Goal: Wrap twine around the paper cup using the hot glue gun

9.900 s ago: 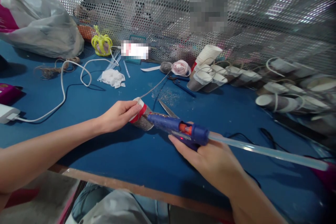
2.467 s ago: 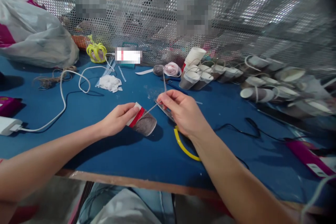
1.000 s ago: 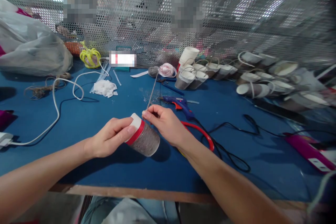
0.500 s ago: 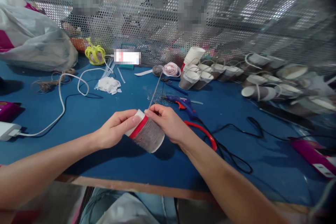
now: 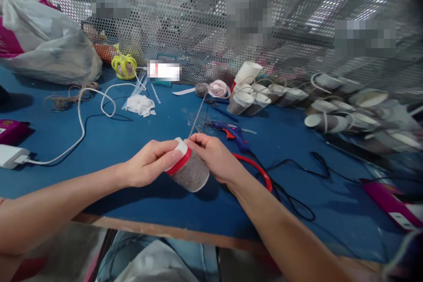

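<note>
My left hand [image 5: 148, 163] is closed round the white rim end of a paper cup [image 5: 194, 172], thumb on the outside. Grey cord covers the cup's side in close turns, with a red band [image 5: 179, 163] next to the bare white rim. The cup lies tilted just above the table. My right hand [image 5: 213, 156] is closed on the grey cord [image 5: 198, 114] at the cup's edge, fingertips near the red band. From there the cord runs taut to a small grey ball of cord [image 5: 201, 90] farther back.
A blue glue gun [image 5: 233, 132] with a black cable lies right of the cord. Several cord-wrapped cups [image 5: 243, 100] stand at the back right. Pink ribbon [image 5: 219, 89], crumpled white material [image 5: 141, 105], a white cable [image 5: 80, 119] and a large plastic bag [image 5: 56, 39] are also on the table [image 5: 132, 202].
The view has shifted slightly, moving most things a little to the right. Both hands keep their hold on the cup and cord; the cup has barely turned.
</note>
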### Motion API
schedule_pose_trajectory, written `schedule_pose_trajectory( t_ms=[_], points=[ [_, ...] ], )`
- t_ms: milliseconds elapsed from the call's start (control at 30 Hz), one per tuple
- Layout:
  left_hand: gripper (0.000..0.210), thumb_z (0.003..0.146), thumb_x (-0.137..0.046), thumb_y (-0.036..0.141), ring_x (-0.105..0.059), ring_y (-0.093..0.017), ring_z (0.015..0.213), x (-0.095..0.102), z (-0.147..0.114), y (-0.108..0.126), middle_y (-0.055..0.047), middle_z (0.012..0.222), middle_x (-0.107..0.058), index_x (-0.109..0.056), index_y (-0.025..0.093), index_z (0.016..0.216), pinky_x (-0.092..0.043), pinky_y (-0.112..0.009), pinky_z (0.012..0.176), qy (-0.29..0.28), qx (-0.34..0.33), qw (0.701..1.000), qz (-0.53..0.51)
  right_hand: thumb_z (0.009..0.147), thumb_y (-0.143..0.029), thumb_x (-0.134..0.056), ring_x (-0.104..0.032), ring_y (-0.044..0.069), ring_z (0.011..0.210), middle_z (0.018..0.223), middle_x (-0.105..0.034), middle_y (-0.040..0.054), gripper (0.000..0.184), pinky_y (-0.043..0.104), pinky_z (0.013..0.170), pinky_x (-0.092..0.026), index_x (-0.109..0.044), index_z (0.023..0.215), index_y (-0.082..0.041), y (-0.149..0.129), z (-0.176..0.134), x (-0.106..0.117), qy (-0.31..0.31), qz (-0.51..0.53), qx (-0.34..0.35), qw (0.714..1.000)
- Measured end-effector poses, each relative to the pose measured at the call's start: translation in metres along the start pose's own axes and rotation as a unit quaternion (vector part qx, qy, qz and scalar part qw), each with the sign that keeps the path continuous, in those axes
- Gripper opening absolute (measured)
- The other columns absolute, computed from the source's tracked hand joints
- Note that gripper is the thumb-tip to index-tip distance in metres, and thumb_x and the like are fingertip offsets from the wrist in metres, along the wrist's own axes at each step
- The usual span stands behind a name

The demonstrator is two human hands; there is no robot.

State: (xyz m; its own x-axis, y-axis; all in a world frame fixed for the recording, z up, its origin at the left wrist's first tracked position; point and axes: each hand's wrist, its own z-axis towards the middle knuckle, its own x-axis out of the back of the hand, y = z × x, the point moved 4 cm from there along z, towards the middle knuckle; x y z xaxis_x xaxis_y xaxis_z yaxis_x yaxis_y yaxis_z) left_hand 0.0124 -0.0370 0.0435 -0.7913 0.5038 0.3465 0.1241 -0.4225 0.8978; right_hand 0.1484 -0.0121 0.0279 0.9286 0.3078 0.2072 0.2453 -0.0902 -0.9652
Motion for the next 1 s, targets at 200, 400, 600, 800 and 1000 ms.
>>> schedule_pose_trajectory(
  t_ms=[200, 400, 600, 800, 1000],
  points=[
    [0.028, 0.085, -0.033, 0.028, -0.030, -0.007, 0.051, 0.005, 0.000, 0.000, 0.004, 0.057, -0.036, -0.043, 0.014, 0.064, -0.031, -0.018, 0.050, 0.028, -0.055, 0.996, 0.064, 0.078, -0.053, -0.037, -0.055, 0.015, 0.078, 0.084, -0.061, 0.0054, 0.045, 0.027, 0.067, -0.042, -0.058, 0.090, -0.015, -0.015, -0.009, 0.012, -0.116, 0.003, 0.021, 0.993],
    [0.028, 0.082, -0.040, 0.035, -0.047, -0.012, 0.071, 0.006, 0.008, -0.017, -0.003, 0.077, -0.054, -0.055, 0.011, 0.083, -0.039, -0.024, 0.067, 0.014, 0.036, 0.997, -0.068, 0.068, -0.040, -0.060, -0.056, 0.019, 0.089, 0.104, -0.058, 0.0064, 0.053, 0.031, 0.074, -0.044, -0.046, 0.114, -0.017, -0.024, -0.015, 0.024, -0.143, -0.185, 0.051, 0.971],
    [0.031, 0.074, -0.052, 0.035, -0.049, -0.011, 0.067, -0.002, 0.010, -0.032, -0.003, 0.077, -0.058, -0.057, 0.010, 0.092, -0.038, -0.024, 0.066, 0.008, 0.147, 0.966, -0.212, 0.065, -0.046, -0.061, -0.052, 0.024, 0.095, 0.110, -0.055, 0.0102, 0.062, 0.037, 0.078, -0.042, -0.045, 0.117, -0.016, -0.024, -0.014, 0.012, -0.084, -0.339, 0.113, 0.930],
    [0.023, 0.074, -0.051, 0.033, -0.040, -0.008, 0.057, -0.008, 0.009, -0.031, 0.003, 0.061, -0.048, -0.055, 0.010, 0.072, -0.034, -0.020, 0.058, -0.020, 0.162, 0.974, -0.157, 0.083, -0.050, -0.030, -0.049, 0.018, 0.105, 0.116, -0.052, 0.0126, 0.051, 0.034, 0.089, -0.038, -0.050, 0.110, -0.012, -0.020, -0.005, 0.011, -0.094, -0.133, 0.124, 0.979],
    [0.037, 0.076, -0.045, 0.041, -0.032, -0.006, 0.050, -0.013, 0.011, -0.034, 0.004, 0.052, -0.040, -0.054, 0.009, 0.061, -0.027, -0.020, 0.050, -0.016, 0.183, 0.975, -0.126, 0.083, -0.051, -0.027, -0.054, 0.016, 0.095, 0.101, -0.060, 0.0119, 0.053, 0.028, 0.079, -0.044, -0.056, 0.100, -0.010, -0.029, 0.012, -0.002, -0.088, -0.061, 0.114, 0.988]
  ],
)
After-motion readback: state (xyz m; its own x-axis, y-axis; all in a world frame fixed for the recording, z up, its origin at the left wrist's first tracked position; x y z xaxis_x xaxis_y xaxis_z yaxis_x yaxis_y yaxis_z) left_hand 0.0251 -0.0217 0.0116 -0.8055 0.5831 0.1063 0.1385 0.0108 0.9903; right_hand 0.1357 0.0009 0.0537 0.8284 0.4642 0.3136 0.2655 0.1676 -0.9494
